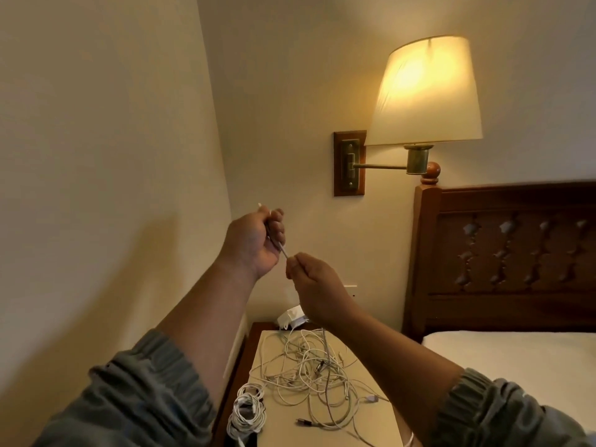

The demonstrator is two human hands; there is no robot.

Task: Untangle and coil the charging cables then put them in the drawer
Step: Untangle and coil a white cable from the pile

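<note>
Both hands are raised in front of the wall, well above the nightstand. My left hand (258,237) grips a white charging cable (280,245), whose plug end sticks out above the fist. My right hand (311,274) pinches the same cable just below the left hand. The cable hangs down from the right hand into a tangle of white cables (309,369) spread over the nightstand top (371,424). A coiled bundle of white cable (246,411) lies at the nightstand's front left edge. The drawer is out of sight.
A white power adapter (292,316) sits at the back of the nightstand by a wall socket. A lit wall lamp (425,91) hangs above on a swing arm. The wooden headboard (509,253) and the mattress (516,366) are on the right.
</note>
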